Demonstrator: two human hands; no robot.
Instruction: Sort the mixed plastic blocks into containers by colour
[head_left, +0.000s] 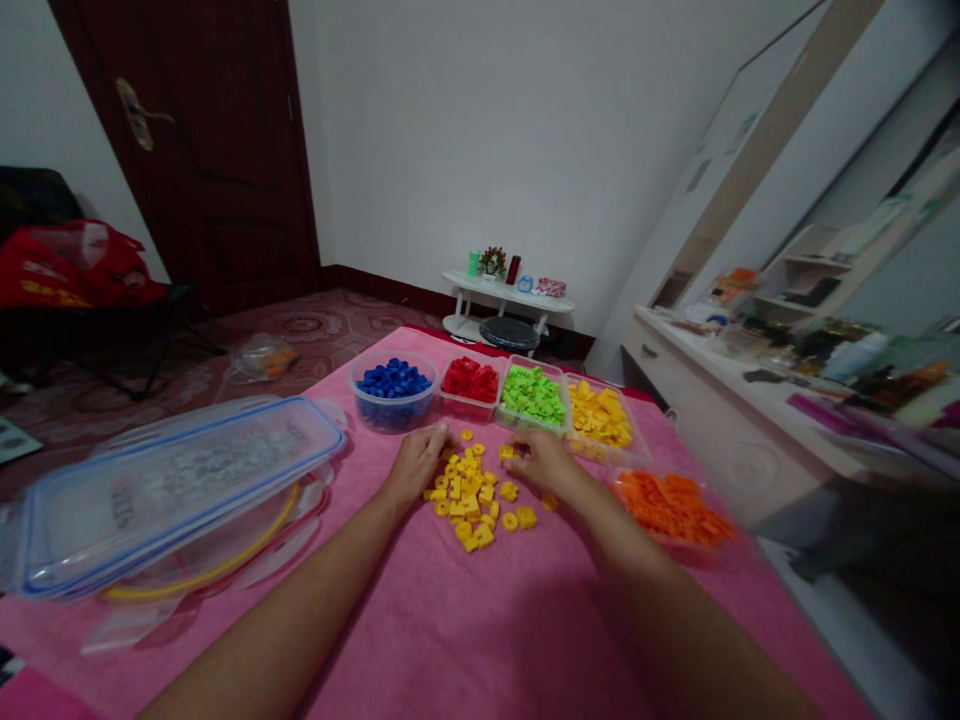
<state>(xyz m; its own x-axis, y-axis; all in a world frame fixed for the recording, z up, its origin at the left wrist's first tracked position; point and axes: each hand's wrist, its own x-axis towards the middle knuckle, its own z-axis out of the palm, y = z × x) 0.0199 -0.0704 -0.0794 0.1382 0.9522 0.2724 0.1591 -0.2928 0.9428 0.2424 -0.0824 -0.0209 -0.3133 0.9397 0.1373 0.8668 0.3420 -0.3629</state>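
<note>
A loose pile of small yellow building blocks, some square and some round with a hole, lies on the pink cloth. At the left edge of this pile is my left hand, its fingers curled together with a bit of yellow showing at the tips. My right hand is on the far right side, thumb and fingers closed on a yellow building block. One yellow piece lies partly under my right wrist.
Behind the pile stand tubs of blue, red, green and yellow pieces. An orange-filled tub sits beside my right forearm. Stacked clear lids lie at the left. A white dresser is on the right.
</note>
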